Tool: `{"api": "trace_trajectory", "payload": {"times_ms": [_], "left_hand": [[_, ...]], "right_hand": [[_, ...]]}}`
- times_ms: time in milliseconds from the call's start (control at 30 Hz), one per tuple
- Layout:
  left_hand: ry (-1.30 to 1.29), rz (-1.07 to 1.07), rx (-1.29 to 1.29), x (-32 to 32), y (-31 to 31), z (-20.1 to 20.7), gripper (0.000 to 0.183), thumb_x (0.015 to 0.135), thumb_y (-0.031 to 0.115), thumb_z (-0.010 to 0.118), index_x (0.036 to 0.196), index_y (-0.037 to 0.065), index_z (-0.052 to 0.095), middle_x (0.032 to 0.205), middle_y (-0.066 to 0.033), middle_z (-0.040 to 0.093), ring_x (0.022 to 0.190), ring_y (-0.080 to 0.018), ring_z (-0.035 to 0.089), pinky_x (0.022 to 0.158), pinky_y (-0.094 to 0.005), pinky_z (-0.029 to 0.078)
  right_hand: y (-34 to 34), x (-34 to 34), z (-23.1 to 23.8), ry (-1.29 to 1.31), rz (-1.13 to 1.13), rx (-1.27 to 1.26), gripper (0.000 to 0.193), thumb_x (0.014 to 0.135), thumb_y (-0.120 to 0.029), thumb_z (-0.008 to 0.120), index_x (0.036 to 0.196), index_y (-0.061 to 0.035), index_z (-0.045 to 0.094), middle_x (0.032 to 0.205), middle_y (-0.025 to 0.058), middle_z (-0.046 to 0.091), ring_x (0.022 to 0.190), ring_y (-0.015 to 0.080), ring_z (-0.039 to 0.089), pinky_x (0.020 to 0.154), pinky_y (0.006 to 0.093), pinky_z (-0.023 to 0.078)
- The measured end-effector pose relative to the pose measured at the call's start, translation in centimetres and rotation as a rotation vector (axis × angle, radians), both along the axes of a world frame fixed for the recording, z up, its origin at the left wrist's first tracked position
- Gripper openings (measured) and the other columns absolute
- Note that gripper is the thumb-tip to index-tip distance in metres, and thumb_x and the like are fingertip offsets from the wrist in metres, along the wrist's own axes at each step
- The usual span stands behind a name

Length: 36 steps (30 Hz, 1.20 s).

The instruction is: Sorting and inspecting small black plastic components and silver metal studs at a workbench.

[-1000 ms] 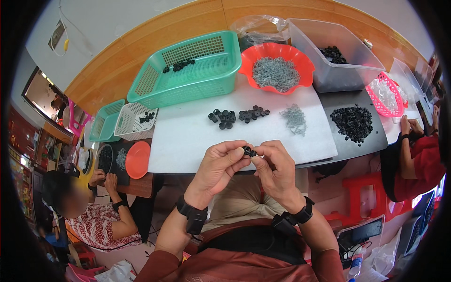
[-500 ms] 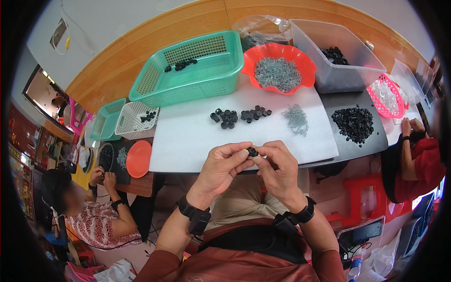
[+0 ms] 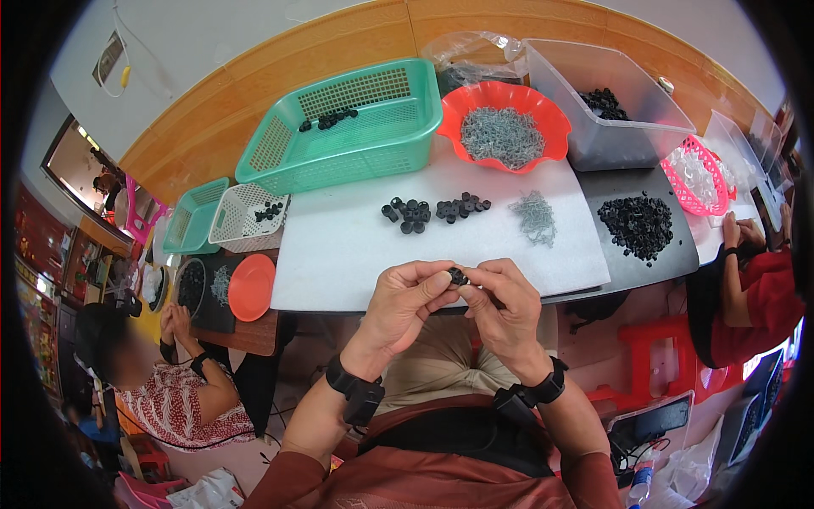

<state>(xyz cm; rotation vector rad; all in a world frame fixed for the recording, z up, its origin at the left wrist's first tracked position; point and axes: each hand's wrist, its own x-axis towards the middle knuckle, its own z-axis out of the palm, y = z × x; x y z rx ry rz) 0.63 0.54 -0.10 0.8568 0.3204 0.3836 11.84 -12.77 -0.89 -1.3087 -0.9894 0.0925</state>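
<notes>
Between my fingertips, over the table's near edge, is a small round black plastic part (image 3: 458, 276). My left hand (image 3: 405, 304) pinches it from one side with thumb and fingers. From the other side my right hand (image 3: 502, 307) pinches it too. Fine detail of the part is covered by the fingers. Beyond my hands, on a white sheet (image 3: 339, 263), lie a cluster of larger black caps (image 3: 412, 215), a cluster of smaller black parts (image 3: 463, 206) and a little heap of silver screws (image 3: 535, 217).
A green basket (image 3: 356, 170) stands at the back, beside a red bowl (image 3: 563, 127) of screws and a clear bin (image 3: 632, 140). Black parts (image 3: 636, 226) lie heaped at right. Co-workers sit at left (image 3: 191, 390) and right (image 3: 750, 297). An orange-red plate (image 3: 252, 288) lies left.
My hands stay nearly in place, still pinching the black part, which appears slightly turned. The co-worker at left has brought both hands closer together.
</notes>
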Motion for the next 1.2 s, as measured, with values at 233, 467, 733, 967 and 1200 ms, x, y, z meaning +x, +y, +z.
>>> {"api": "trace_trajectory", "payload": {"times_ms": [233,467,733,967,1200], "left_hand": [[-0.018,0.006,0.001,0.1,-0.3,0.1,0.020,0.097,0.004,0.067,0.116,-0.002,0.070,0.113,-0.0135,0.071,0.098,-0.0178,0.072,0.086,-0.0281,0.064],[-0.012,0.018,0.033,0.2,-0.5,0.0,0.021,0.097,0.004,0.067,0.117,-0.002,0.070,0.113,-0.0126,0.072,0.099,-0.0172,0.071,0.087,-0.0285,0.063],[-0.010,0.039,0.067,0.4,-0.6,-0.5,0.021,0.097,0.006,0.067,0.116,-0.002,0.070,0.111,-0.0120,0.072,0.098,-0.0174,0.071,0.088,-0.0308,0.062],[-0.013,0.052,0.094,0.4,-1.0,-0.6,0.022,0.097,0.010,0.069,0.115,-0.002,0.070,0.108,-0.0118,0.073,0.093,-0.0176,0.072,0.085,-0.0313,0.062],[0.023,0.081,0.142,0.5,-1.3,-0.7,0.024,0.097,0.010,0.070,0.116,-0.005,0.070,0.106,-0.0121,0.073,0.089,-0.0167,0.072,0.081,-0.0284,0.062]], "right_hand": [[0.2,0.0,-0.7,-0.032,-0.033,0.020,0.021,0.090,0.000,0.074,0.111,-0.0013,0.073,0.094,0.0089,0.064,0.063,0.0110,0.060,0.054,0.0248,0.049],[0.3,0.3,-0.8,-0.137,-0.089,0.023,0.024,0.087,0.000,0.076,0.111,-0.0023,0.074,0.092,0.0107,0.065,0.065,0.0174,0.063,0.056,0.0275,0.051],[0.4,0.7,-1.2,-0.293,-0.115,0.047,0.029,0.084,0.002,0.077,0.112,-0.0020,0.070,0.092,0.0117,0.065,0.069,0.0216,0.067,0.056,0.0305,0.053],[0.4,1.0,-1.0,-0.397,-0.133,0.075,0.029,0.083,0.005,0.076,0.110,-0.0013,0.069,0.093,0.0121,0.065,0.067,0.0220,0.067,0.053,0.0306,0.053],[0.0,1.1,-1.2,-0.425,-0.150,0.044,0.028,0.082,0.006,0.076,0.108,-0.0017,0.068,0.094,0.0117,0.065,0.066,0.0239,0.067,0.052,0.0315,0.053]]}}
